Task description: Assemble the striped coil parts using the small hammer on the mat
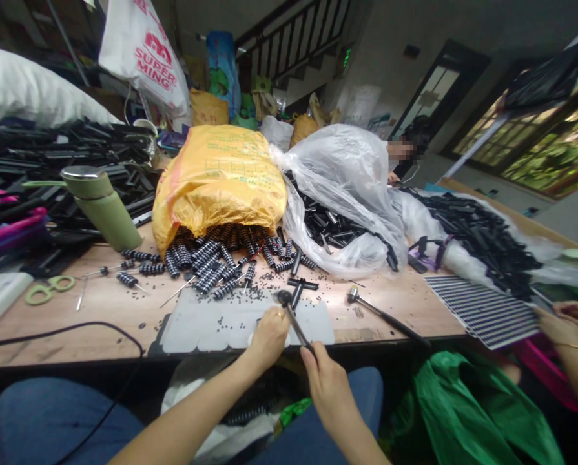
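Note:
My right hand (328,381) is wrapped round the handle of a hammer (297,326), whose dark head lies at the upper left, close to my left hand. The fingers of my left hand (269,336) are closed over a pale grey mat (196,326) at the table's front edge. Whatever they grip is hidden. Just beyond the hammer head lie dark tube pieces (304,284). Many tiny black bits are scattered over the mat. Behind it, black-and-white ringed cylinders (211,268) spill from a yellow sack (221,174).
A second hammer (385,316) rests to the right. Clear plastic (351,155) covers black tubes. Scissors (50,289) and a green bottle (102,210) stand left with a black cable (95,324). At right, another person's hands (564,326) are beside a striped sheet (482,310).

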{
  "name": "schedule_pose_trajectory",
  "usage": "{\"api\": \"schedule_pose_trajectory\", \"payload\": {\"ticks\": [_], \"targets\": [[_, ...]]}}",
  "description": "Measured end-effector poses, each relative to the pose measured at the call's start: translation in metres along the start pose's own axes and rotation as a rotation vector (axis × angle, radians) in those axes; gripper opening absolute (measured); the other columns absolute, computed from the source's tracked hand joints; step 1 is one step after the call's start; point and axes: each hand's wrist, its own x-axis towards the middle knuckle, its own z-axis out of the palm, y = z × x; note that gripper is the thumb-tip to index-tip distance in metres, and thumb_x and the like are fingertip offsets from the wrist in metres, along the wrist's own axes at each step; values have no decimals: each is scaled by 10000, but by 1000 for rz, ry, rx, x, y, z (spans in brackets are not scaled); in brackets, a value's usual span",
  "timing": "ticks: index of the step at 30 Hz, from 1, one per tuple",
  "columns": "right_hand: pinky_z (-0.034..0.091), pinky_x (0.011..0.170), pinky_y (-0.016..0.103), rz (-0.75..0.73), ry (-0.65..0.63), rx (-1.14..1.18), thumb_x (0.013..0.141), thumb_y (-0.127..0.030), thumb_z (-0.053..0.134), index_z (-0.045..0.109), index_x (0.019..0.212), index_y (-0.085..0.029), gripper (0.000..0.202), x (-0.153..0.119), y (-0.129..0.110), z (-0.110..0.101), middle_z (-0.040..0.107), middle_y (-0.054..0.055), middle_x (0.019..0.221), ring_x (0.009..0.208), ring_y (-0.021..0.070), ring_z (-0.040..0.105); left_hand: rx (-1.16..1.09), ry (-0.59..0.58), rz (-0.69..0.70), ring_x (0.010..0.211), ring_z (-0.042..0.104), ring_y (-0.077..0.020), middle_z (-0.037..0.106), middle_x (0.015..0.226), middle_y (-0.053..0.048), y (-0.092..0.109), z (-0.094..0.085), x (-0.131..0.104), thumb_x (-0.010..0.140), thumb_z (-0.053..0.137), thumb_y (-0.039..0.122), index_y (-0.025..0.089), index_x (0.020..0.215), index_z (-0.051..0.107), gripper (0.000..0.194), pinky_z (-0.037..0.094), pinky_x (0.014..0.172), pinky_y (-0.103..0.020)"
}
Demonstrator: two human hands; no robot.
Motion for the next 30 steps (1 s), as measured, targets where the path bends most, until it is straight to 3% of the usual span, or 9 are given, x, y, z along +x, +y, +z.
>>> {"api": "schedule_pose_trajectory", "payload": {"ticks": [2, 5, 10, 12, 14, 17, 20, 26, 30], "targets": [[377, 543, 247, 94, 56, -65, 922, -414, 184, 489, 835, -208, 378, 8, 18, -12, 640, 56, 680, 660, 222, 635, -35, -71, -40, 901, 545, -225, 603, 934, -132, 5, -13, -3, 800, 345, 51, 81, 1059, 545, 329, 426, 785, -350], [375, 554, 271, 238, 77, -254, 914, -409, 237, 490, 837, -199, 338, 23, 54, -23, 647, 84, 721, 683, 249, 635, -86, -108, -53, 810, 535, -214, 593, 831, -94, -4, -36, 1, 824, 408, 169, 140, 889, 596, 201, 442, 709, -321], [390, 574, 297, 337, 90, -404, 909, -388, 263, 501, 853, -174, 326, 43, 104, -18, 640, 104, 806, 713, 245, 627, 124, 77, -429, 943, 487, -241, 555, 959, -148, -86, -62, 53, 822, 347, 119, 101, 970, 574, 272, 414, 775, -331], [398, 594, 309, 331, 131, -417, 902, -386, 285, 517, 851, -164, 325, 50, 115, -12, 631, 113, 824, 753, 250, 613, 133, 84, -478, 951, 484, -262, 548, 953, -166, -118, -66, 75, 811, 390, 161, 87, 917, 589, 237, 417, 767, -339], [406, 645, 330, 277, 218, -431, 889, -377, 327, 536, 871, -148, 310, 60, 119, -7, 616, 128, 851, 821, 265, 584, 120, 89, -483, 971, 476, -267, 546, 961, -166, -133, -65, 93, 809, 419, 212, 90, 910, 587, 231, 415, 782, -338], [397, 739, 357, 120, 383, -388, 874, -365, 380, 543, 933, -128, 294, 84, 110, -2, 590, 139, 898, 898, 269, 529, 73, 100, -461, 1019, 464, -248, 545, 1018, -142, -129, -55, 115, 834, 391, 262, 118, 966, 563, 259, 403, 830, -325], [386, 777, 350, -72, 449, -248, 880, -346, 382, 541, 908, -153, 252, 115, 82, 1, 576, 107, 896, 894, 239, 500, -6, 93, -490, 1039, 478, -243, 562, 1032, -139, -109, -40, 141, 837, 389, 249, 122, 979, 552, 251, 403, 849, -324], [374, 806, 323, -192, 359, -153, 871, -265, 407, 538, 892, -167, 165, 171, 28, 7, 562, 76, 905, 904, 206, 479, -222, 96, -725, 982, 558, -317, 535, 1058, -303, -98, -22, 180, 780, 410, 109, -23, 1119, 447, 366, 432, 790, -426], [351, 872, 346, -198, 240, -159, 791, -315, 538, 515, 1038, -145, 301, 207, 26, 7, 537, 100, 1053, 1013, 224, 455, -451, 123, -694, 937, 593, -260, 602, 993, -210, -108, -29, 169, 730, 489, 134, 71, 1061, 510, 337, 443, 783, -332]]}}
